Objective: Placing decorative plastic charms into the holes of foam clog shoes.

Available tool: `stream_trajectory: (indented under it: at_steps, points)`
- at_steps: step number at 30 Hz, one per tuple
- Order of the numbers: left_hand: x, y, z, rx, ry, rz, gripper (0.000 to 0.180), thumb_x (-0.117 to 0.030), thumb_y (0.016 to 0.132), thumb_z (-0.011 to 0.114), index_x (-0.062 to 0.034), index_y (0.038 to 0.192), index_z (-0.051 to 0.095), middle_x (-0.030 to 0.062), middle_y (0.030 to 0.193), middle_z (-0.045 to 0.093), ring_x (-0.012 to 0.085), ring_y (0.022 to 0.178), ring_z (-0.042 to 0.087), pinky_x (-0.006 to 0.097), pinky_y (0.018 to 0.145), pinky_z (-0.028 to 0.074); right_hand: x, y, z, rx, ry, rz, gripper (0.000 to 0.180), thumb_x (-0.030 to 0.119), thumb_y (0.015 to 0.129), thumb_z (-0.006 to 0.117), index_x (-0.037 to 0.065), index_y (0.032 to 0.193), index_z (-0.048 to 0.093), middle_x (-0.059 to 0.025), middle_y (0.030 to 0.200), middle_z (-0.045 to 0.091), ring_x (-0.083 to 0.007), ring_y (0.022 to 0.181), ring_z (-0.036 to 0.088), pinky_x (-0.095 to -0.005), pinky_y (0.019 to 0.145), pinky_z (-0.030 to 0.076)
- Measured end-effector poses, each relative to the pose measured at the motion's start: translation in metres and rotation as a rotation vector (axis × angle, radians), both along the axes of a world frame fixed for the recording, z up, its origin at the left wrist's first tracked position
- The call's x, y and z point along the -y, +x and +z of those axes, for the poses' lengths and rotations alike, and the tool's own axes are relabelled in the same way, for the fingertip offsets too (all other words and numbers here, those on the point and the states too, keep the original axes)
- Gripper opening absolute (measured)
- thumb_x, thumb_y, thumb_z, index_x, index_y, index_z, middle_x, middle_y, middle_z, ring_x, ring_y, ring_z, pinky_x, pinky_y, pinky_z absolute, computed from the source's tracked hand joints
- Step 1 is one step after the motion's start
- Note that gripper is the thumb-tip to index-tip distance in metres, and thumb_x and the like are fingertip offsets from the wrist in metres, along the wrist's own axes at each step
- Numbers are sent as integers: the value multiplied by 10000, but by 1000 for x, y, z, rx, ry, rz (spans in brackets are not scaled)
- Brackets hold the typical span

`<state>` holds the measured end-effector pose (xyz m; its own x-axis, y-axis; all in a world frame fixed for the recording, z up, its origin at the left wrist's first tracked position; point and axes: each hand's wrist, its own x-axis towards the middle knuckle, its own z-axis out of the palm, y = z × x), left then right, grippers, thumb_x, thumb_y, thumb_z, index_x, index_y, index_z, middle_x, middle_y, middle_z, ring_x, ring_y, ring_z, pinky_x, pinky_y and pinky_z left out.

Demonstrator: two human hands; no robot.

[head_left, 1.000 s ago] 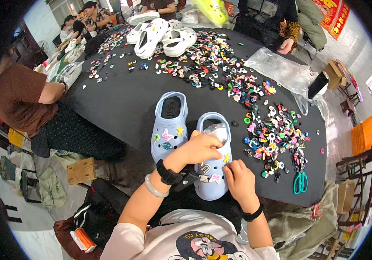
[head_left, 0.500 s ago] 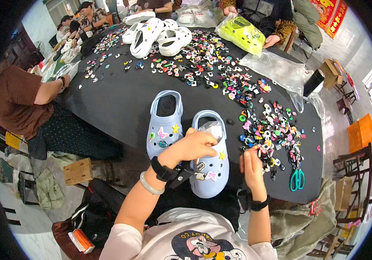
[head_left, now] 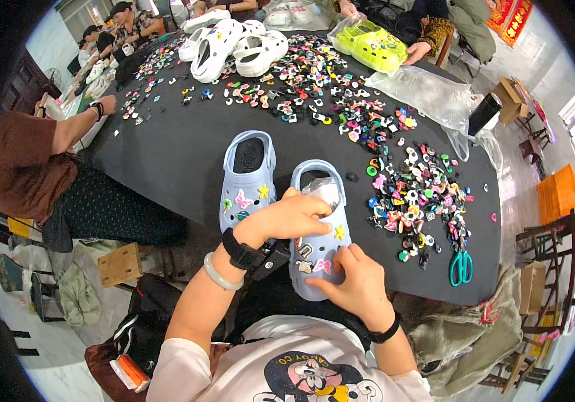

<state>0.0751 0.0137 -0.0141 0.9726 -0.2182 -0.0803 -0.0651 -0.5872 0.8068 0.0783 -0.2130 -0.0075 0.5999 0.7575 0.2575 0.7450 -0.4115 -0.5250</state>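
Two light blue clogs stand before me. The right-hand clog (head_left: 311, 286) carries a yellow starfish charm (head_left: 339, 232), a letter charm and a pink butterfly charm (head_left: 322, 266). My left hand (head_left: 286, 220) is closed over its upper and opening, where clear plastic shows inside. My right hand (head_left: 356, 278) is at the toe's right side, thumb low and fingers bent against the clog; anything small within those fingers is hidden. Just left, the other clog (head_left: 229, 175) also bears a starfish and a butterfly; my left hand and wrist cover its toe.
Loose colourful charms (head_left: 416, 201) are heaped to the right and spread across the black table (head_left: 173, 151). Teal scissors (head_left: 461, 268) lie near the right edge. White clogs (head_left: 215, 57) stand farther back. Across the table a person's hands hold a bagged lime clog (head_left: 371, 47); another person sits at left.
My right hand has moved left from beside the charm heap onto the blue clog's toe. My left hand stays on that clog. Across the table, the bagged lime clog has tilted.
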Motion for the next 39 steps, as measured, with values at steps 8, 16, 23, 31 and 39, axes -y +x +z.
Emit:
stream_trajectory:
  at_steps: [8,16,23,31,39]
  points:
    - [1,-2,0,52,0,12,300,-277,829,679,-21,986,670,72,666,569,159,556,512,314,570,416,-8,6,-13,67,-72,112,288,283,821,708,47,792,544,-98,718,557,-301,591,595,-404,521,473]
    - [2,0,4,-109,-88,52,335,-285,830,666,-13,1025,673,97,702,598,174,651,580,317,704,441,4,38,-33,-268,155,82,239,176,972,488,-3,825,548,-108,663,567,-257,573,581,-350,521,466]
    - [2,-2,-5,73,10,9,306,-285,818,671,-27,982,680,98,665,575,180,642,555,306,675,413,12,24,-39,-703,401,-153,281,165,1017,418,-6,1019,641,-24,652,582,-56,522,495,-220,490,421]
    - [7,-8,-9,173,-11,107,245,-255,794,696,-36,895,653,69,678,577,186,612,555,331,698,393,18,18,-38,-474,448,-163,187,4,905,582,-1,1078,652,-91,893,652,-99,699,598,-231,614,491]
    - [16,-23,-10,317,-208,282,208,-165,819,703,-27,958,632,71,756,652,170,702,640,291,667,489,16,8,-33,-370,448,-109,367,-45,799,695,14,1158,642,-102,982,643,-144,828,636,-262,731,519]
